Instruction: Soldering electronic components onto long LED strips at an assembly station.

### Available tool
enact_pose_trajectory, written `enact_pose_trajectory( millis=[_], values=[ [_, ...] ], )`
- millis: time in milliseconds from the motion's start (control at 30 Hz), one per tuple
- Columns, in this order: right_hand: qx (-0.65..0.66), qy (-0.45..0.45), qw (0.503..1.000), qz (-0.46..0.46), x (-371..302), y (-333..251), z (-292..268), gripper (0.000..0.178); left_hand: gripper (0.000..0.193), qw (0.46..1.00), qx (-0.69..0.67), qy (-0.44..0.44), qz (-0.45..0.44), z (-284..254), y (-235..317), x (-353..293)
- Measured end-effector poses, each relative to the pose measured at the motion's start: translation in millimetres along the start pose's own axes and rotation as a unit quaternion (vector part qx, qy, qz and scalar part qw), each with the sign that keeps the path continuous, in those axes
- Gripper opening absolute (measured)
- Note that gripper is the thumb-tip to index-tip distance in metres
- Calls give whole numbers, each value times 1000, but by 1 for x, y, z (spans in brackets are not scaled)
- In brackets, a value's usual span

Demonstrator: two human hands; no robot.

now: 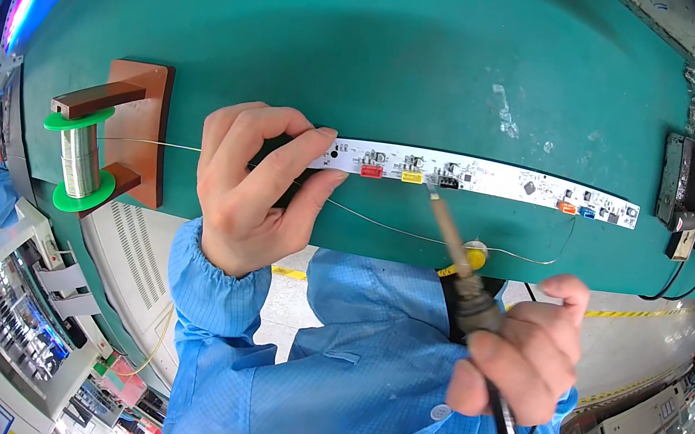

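**We are pinching a white circuit strip by its left end**

Our left hand is closing thumb and fingertips on the left end of the strip, so nearly all its length is stretching out to the right of that hand, lying along the green bench. Our right hand is wrapping around the handle of a soldering iron, below the strip and right of its middle. The iron is slanting up and leftward, its tip sitting at the strip's lower edge between the yellow connector and the black connector; we cannot tell whether it is touching. The red connector is sitting nearer our left hand. A thin wire is curving beneath the strip toward the orange connector. Left of our left hand, a green-flanged spool is resting on a brown stand.
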State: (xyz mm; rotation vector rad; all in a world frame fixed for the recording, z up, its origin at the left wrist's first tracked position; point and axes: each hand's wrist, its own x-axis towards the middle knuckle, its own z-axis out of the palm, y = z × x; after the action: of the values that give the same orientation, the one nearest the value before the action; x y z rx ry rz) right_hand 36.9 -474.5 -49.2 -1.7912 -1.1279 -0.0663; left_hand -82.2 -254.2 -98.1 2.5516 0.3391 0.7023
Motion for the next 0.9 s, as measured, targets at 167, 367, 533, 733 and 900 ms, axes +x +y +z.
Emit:
enact_pose_trajectory(
  millis=[167,367,533,733,900],
  values=[
    [-25,-11,1000,-2,6,-8,19,14,36,1000,0,0,2,-2,-1,1],
    [-24,-40,999,-14,7,-5,26,11,35,1000,-8,5,12,-2,-3,2],
    [-25,-46,999,-14,8,-5,27,10,38,999,-9,-20,27,-5,-3,2],
    [-10,-17,1000,-13,6,-4,27,8,39,1000,-9,-19,21,-5,-2,2],
    [2,-48,999,-7,8,-4,13,9,39,1000,-7,-17,21,-5,-3,1]
  ],
)
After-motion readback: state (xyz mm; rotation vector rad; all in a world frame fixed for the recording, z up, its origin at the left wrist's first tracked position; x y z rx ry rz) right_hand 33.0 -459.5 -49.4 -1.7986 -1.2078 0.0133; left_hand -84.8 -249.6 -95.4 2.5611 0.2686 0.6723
